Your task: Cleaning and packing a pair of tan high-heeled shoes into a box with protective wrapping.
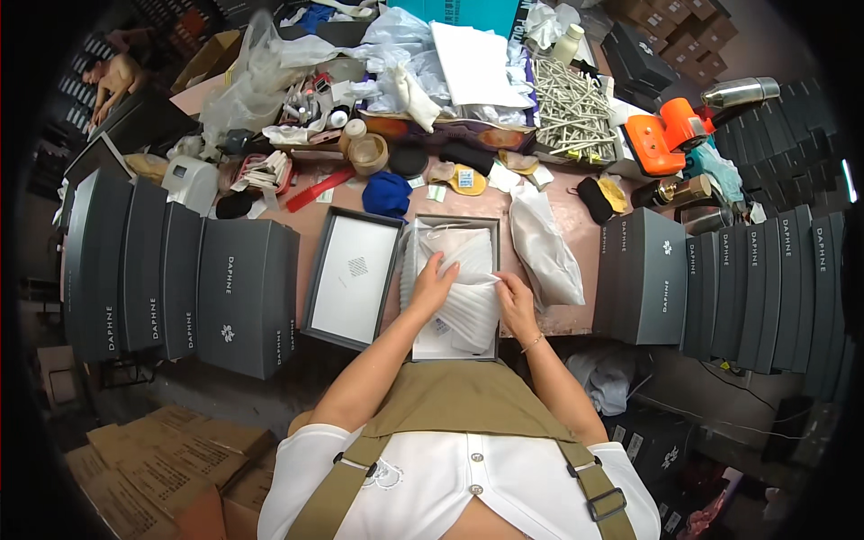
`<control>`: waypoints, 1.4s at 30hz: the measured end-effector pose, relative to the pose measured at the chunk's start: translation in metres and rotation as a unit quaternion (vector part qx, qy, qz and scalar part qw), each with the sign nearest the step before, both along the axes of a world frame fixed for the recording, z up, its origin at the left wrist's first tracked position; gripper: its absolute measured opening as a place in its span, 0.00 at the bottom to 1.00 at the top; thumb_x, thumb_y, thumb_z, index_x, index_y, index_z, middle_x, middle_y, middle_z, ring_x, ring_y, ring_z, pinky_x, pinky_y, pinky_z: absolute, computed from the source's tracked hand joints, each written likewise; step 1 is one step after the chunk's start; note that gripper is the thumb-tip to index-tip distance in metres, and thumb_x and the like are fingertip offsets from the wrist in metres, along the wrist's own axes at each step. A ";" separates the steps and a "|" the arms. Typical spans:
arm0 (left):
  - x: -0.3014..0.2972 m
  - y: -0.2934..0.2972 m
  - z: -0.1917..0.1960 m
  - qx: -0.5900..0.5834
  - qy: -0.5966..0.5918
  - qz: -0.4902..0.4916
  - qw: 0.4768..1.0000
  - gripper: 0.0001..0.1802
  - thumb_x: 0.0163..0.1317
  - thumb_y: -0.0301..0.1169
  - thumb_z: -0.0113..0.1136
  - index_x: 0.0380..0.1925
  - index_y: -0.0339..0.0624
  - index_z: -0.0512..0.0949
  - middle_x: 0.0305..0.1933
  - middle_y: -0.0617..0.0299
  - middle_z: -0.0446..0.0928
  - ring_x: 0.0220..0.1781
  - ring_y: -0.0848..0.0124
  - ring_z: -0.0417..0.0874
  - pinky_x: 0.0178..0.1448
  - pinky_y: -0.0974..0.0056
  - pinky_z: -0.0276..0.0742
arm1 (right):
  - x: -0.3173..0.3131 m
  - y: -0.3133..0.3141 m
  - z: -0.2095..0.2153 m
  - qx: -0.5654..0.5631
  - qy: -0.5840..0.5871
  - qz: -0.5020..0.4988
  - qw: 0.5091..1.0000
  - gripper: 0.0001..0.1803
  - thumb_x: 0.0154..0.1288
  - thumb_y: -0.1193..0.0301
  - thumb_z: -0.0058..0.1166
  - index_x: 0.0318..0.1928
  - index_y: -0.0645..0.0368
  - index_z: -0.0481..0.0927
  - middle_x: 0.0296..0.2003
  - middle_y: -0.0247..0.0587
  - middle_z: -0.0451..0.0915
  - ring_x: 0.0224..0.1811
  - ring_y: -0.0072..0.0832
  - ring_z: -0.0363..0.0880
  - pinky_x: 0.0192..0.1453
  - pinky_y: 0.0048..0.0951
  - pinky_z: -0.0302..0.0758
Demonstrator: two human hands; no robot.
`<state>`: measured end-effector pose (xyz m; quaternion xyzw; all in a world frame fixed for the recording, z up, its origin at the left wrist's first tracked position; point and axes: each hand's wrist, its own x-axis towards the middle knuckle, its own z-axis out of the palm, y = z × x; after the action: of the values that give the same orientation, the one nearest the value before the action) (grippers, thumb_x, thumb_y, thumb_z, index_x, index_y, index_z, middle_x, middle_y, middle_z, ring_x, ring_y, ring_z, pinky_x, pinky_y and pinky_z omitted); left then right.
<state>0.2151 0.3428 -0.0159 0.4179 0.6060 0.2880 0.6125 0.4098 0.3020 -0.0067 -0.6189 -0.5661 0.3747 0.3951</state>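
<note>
An open grey box (pixel 493 225) lies in front of me at the table's near edge, lined with white tissue paper (pixel 468 252). My left hand (pixel 432 286) presses flat on the tissue inside the box. My right hand (pixel 516 301) pinches a fold of the same tissue at the box's right side. The box's lid (pixel 353 274) lies upside down just left of the box, white inside with a small dark mark.
Rows of upright grey boxes (pixel 180 279) stand at the left and more grey boxes (pixel 720 279) at the right. A white stuffed bag (pixel 544 247) lies right of the open box. Clutter, a blue cloth (pixel 387 193), an orange tool (pixel 666 133) and metal rods (pixel 569 112) fill the back. Cardboard cartons (pixel 153 468) sit on the floor.
</note>
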 end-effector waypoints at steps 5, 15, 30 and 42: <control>0.005 -0.052 -0.038 0.108 -0.083 0.144 0.980 0.35 0.67 0.49 0.52 0.63 0.32 0.62 0.59 0.49 0.68 0.61 0.64 0.69 0.63 0.63 0.64 | 0.016 -0.009 0.019 -0.013 0.273 -0.228 0.935 0.13 0.70 0.72 0.44 0.52 0.62 0.73 0.38 0.37 0.78 0.39 0.24 0.77 0.43 0.24 0.74; 0.022 -0.069 -0.006 0.213 -0.008 -0.316 0.925 0.17 0.56 0.29 0.62 0.45 0.36 0.75 0.42 0.51 0.78 0.46 0.60 0.78 0.51 0.57 0.73 | -0.061 0.022 0.049 0.064 -0.122 0.249 0.959 0.31 0.63 0.70 0.54 0.64 0.65 0.61 0.60 0.62 0.65 0.64 0.49 0.65 0.67 0.43 0.63; 0.005 -0.074 -0.040 0.161 0.074 0.043 0.983 0.32 0.67 0.43 0.53 0.64 0.36 0.60 0.58 0.44 0.71 0.60 0.56 0.72 0.62 0.58 0.70 | -0.052 0.052 -0.022 -0.075 -0.396 0.276 0.872 0.40 0.57 0.74 0.53 0.69 0.62 0.52 0.52 0.63 0.72 0.49 0.58 0.74 0.51 0.47 0.73; -0.012 -0.076 0.071 -0.159 -0.436 0.122 0.878 0.35 0.63 0.52 0.57 0.62 0.40 0.64 0.59 0.61 0.73 0.60 0.70 0.73 0.62 0.61 0.71 | -0.059 0.036 0.076 -0.008 0.010 0.104 0.994 0.09 0.66 0.71 0.49 0.33 0.66 0.76 0.18 0.34 0.67 0.23 0.18 0.60 0.26 0.26 0.62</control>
<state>0.2027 0.2666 0.0547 0.0703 0.3616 0.4132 0.8328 0.3508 0.3377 0.0698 -0.5561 -0.6205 0.4244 0.3544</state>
